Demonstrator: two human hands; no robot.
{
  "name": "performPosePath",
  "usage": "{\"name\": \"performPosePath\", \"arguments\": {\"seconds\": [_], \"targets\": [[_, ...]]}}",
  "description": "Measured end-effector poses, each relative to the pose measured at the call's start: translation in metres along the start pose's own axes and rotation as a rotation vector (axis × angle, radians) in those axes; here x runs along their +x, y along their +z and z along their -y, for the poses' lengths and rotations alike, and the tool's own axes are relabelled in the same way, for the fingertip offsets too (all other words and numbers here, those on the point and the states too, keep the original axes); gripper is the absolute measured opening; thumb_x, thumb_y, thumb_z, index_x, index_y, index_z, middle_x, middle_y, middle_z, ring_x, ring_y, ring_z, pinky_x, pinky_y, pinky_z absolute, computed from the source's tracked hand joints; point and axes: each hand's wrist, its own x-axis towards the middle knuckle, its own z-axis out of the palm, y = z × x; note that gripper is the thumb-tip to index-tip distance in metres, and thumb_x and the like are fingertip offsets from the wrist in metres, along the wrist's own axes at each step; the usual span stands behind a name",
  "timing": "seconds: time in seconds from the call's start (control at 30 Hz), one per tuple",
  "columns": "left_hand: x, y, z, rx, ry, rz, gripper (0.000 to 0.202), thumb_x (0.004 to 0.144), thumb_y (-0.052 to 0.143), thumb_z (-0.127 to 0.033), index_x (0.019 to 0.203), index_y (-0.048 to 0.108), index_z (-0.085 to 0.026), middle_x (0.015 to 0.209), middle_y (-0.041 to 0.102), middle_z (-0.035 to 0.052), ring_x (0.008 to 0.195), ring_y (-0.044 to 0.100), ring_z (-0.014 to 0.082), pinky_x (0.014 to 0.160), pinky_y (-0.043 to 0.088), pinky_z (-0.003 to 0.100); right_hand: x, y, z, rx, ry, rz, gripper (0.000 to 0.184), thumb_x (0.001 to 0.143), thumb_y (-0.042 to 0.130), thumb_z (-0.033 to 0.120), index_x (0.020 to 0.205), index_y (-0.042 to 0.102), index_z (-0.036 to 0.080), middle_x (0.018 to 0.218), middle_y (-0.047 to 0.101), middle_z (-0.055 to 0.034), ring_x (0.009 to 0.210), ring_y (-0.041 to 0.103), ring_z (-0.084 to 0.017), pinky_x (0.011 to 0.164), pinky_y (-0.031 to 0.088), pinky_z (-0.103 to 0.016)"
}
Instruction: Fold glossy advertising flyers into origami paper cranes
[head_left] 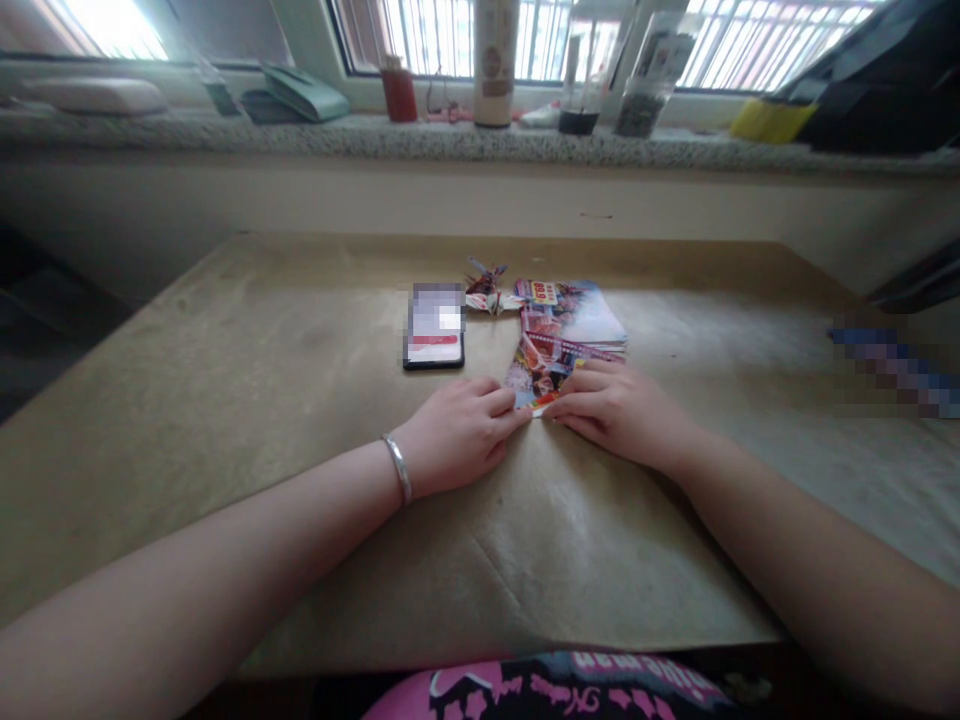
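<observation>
A colourful printed paper sheet [534, 372] lies on the table, its near edge folded into a narrow strip with a bit of white showing. My left hand [463, 432], a silver bangle on its wrist, presses its closed fingers on the left end of that edge. From the other side my right hand [622, 412] grips the right part of the same edge, the fingertips of both hands close together. Just beyond, a stack of printed paper sheets [581, 308] touches or underlies the sheet; I cannot tell which. Left of the stack sit small folded paper pieces [487, 290].
A phone [435, 328] with a lit, blurred screen lies left of the paper on the brown-covered table [247, 360]. At the far right is a blurred bluish item [892, 368]. The stone windowsill [420, 145] behind holds bottles, a red jar [398, 92] and a yellow object [771, 120].
</observation>
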Motion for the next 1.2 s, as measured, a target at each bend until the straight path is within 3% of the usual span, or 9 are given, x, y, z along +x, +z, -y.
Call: {"name": "performPosePath", "arguments": {"seconds": [0.2,0.37,0.57,1.2], "targets": [[-0.002,0.0,0.002,-0.053,0.062,-0.047,0.032,0.088,0.043,-0.019,0.115,0.059,-0.013,0.097,0.061,0.0098,0.108,0.053,0.0245,0.093,0.048,0.038,0.003,0.005,-0.001,-0.071,-0.045,-0.056,0.026,0.092,0.046,0.023,0.094,0.072,0.024,0.091,0.068,-0.0053,0.086,0.054,-0.019,0.077,0.042,-0.031],[-0.002,0.002,0.005,-0.095,0.051,-0.055,0.03,0.088,0.041,-0.018,0.108,0.062,-0.013,0.095,0.062,0.0101,0.099,0.058,0.0218,0.09,0.051,0.037,0.007,0.011,-0.001,-0.103,-0.047,-0.115,0.023,0.089,0.05,0.018,0.09,0.072,0.024,0.091,0.069,-0.0042,0.083,0.056,-0.018,0.075,0.042,-0.03],[-0.002,0.005,0.008,-0.201,0.07,-0.108,0.027,0.089,0.042,-0.015,0.108,0.061,-0.013,0.119,0.061,0.0101,0.11,0.056,0.0202,0.097,0.049,0.035,0.005,0.011,-0.001,-0.045,-0.005,-0.095,0.023,0.089,0.05,0.018,0.095,0.072,0.025,0.094,0.07,-0.0022,0.085,0.059,-0.017,0.074,0.044,-0.027],[-0.001,0.003,0.009,-0.225,0.079,-0.117,0.027,0.088,0.044,-0.015,0.108,0.062,-0.013,0.118,0.064,0.0098,0.114,0.056,0.0212,0.099,0.049,0.036,0.004,0.012,0.006,-0.057,-0.024,-0.051,0.029,0.09,0.049,0.017,0.104,0.07,0.03,0.108,0.069,0.0003,0.093,0.06,-0.017,0.074,0.045,-0.028]]}}
